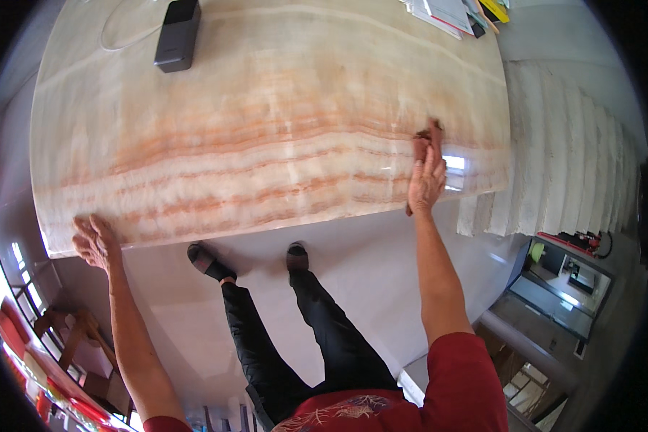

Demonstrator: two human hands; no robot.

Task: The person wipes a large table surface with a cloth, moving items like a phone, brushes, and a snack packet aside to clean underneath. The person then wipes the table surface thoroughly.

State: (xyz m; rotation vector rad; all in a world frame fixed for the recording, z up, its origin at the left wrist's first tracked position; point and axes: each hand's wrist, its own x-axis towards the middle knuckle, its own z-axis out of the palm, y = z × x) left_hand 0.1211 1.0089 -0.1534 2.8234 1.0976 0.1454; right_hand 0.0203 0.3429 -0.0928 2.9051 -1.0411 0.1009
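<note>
My left hand (97,243) lies on the near left corner of a glossy stone-patterned table (266,108), fingers spread and nothing in them. Toward the right side of the tabletop, my right hand (428,180) presses down on a brown cloth (419,150). Parts of the cloth stick out past the fingertips and beside the palm; the rest is hidden beneath the hand.
A dark grey power bank (178,36) and a white cable (115,47) lie at the far left of the table. Papers (446,16) are piled at the far right. White steps (554,151) rise beside the table's right edge. A wooden chair (79,345) stands at lower left.
</note>
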